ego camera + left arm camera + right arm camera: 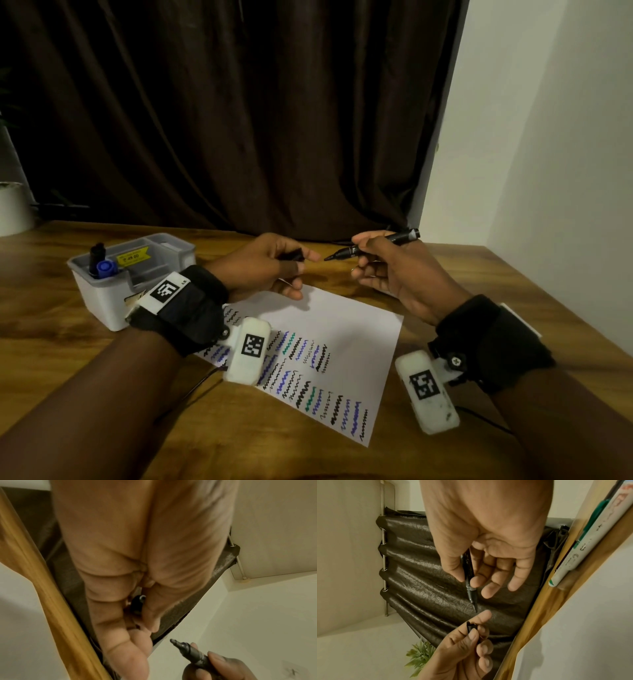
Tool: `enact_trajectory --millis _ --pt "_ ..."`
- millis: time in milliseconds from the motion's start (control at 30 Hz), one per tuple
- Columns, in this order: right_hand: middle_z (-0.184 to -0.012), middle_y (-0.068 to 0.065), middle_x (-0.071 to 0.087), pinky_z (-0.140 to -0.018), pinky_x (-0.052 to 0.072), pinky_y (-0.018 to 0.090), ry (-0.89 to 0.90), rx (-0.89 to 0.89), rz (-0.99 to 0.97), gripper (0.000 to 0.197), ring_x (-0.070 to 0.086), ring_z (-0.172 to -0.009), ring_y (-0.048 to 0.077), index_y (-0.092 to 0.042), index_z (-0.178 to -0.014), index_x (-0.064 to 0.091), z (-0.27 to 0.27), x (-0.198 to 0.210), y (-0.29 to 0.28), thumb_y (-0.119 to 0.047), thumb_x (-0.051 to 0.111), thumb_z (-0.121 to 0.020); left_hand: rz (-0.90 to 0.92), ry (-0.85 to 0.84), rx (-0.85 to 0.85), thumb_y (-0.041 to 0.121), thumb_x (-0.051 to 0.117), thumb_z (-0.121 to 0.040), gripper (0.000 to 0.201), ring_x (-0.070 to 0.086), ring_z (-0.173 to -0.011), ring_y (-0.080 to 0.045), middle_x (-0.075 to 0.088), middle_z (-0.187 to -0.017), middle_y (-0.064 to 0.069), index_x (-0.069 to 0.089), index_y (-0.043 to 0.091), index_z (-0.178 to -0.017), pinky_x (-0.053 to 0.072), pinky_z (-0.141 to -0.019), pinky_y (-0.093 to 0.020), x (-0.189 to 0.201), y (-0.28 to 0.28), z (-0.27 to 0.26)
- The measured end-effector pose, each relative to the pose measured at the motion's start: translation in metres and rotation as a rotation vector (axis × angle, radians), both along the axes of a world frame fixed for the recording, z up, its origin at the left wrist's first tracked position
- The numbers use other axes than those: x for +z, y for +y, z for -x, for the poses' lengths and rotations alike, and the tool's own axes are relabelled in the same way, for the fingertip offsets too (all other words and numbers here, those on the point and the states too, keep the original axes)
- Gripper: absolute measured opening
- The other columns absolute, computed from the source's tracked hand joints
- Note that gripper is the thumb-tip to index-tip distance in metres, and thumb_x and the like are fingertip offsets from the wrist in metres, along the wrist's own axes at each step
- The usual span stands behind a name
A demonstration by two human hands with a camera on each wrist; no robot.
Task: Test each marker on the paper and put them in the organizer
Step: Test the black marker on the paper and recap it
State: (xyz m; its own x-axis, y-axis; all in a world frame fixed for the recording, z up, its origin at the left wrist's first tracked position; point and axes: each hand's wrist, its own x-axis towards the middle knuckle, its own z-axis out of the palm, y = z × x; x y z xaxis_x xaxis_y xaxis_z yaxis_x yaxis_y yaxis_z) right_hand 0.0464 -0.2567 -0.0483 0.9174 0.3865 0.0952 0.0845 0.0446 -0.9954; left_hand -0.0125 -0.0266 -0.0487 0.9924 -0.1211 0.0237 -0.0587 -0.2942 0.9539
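From the head view, the right hand [387, 270] grips a black marker [373, 246] with thumb and fingers curled round its barrel, above the far edge of the worktop [479, 274]. The marker is uncapped, and its bare tip points left toward the left hand [267, 267]. The left hand pinches the black cap [291, 255] between thumb and fingers, just beside the tip but apart from it. Under both hands lies a white sheet of paper [342, 329], its near part covered with rows of black, blue and green squiggles. To the left stands a grey organizer [113, 301] with a yellow label; a black marker and a blue-capped marker [104, 268] stand upright in its left compartment. A dark curtain [239, 120] hangs behind the worktop.

In the left wrist view, the left hand [137, 561] fills the frame, its fingers curled round the cap [137, 604], of which only the end shows between thumb and finger. The marker tip [176, 643] comes in from the lower right, held by the fingers of the right hand [214, 668].

In the right wrist view, the right hand [484, 540] holds the marker [470, 582] between thumb and forefinger, the other fingers loose. The tip points toward the left hand [462, 649], which pinches the cap [470, 627]. A green-and-white marker [583, 545] lies on the worktop at the right edge. A small green plant [419, 655] shows low in the frame.
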Motion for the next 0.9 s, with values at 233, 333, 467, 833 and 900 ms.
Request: enact_trajectory --millis 233,333,467,833,900 --pt "-0.077 0.004 0.076 -0.102 0.056 0.050 -0.003 0.000 -0.018 0.005 0.072 -0.075 0.021 -0.016 -0.100 0.071 0.0003 -0.0017 0.0029 -0.020 0.069 -0.096 0.065 -0.041 0.006 -0.006 0.065 -0.089 0.037 0.072 -0.072 -0.018 0.072 -0.084 -0.012 0.061 -0.001 -0.126 0.063 -0.068 -0.031 -0.0006 -0.0016 -0.0015" --pt "-0.078 0.004 0.077 -0.101 0.056 0.050 -0.020 0.005 -0.012 0.006 0.073 -0.073 0.020 -0.016 -0.100 0.072 0.0013 -0.0025 0.0042 -0.019 0.068 -0.097 0.079 -0.033 -0.008 -0.007 0.066 -0.089 0.041 0.073 -0.072 -0.018 0.072 -0.085 -0.012 0.059 -0.001 -0.128 0.062 -0.068 -0.030 -0.0017 -0.0012 -0.0021" --pt "-0.080 0.004 0.078 -0.100 0.057 0.048 -0.030 0.015 0.011 0.006 0.073 -0.072 0.019 -0.017 -0.100 0.073 0.0022 -0.0042 0.0045 -0.020 0.068 -0.097 0.075 -0.042 -0.023 -0.006 0.066 -0.089 0.038 0.072 -0.071 -0.017 0.071 -0.086 -0.014 0.060 -0.001 -0.126 0.063 -0.067 -0.030 -0.0024 -0.0017 -0.0030" --pt "-0.082 0.005 0.078 -0.100 0.057 0.048 -0.059 0.005 0.043 0.008 0.074 -0.079 0.022 -0.017 -0.101 0.073 0.0000 -0.0055 0.0033 -0.022 0.069 -0.096 0.062 -0.064 0.015 -0.007 0.069 -0.086 0.033 0.072 -0.068 -0.017 0.071 -0.085 -0.016 0.064 -0.001 -0.118 0.064 -0.068 -0.032 -0.0024 -0.0012 -0.0039" --pt "-0.082 0.005 0.078 -0.096 0.058 0.044 -0.062 0.016 0.054 0.008 0.074 -0.081 0.023 -0.016 -0.101 0.073 0.0003 -0.0063 0.0038 -0.021 0.069 -0.096 0.058 -0.064 0.004 -0.006 0.069 -0.086 0.035 0.072 -0.069 -0.017 0.071 -0.087 -0.017 0.063 -0.001 -0.120 0.064 -0.069 -0.032 -0.0020 -0.0006 -0.0043"
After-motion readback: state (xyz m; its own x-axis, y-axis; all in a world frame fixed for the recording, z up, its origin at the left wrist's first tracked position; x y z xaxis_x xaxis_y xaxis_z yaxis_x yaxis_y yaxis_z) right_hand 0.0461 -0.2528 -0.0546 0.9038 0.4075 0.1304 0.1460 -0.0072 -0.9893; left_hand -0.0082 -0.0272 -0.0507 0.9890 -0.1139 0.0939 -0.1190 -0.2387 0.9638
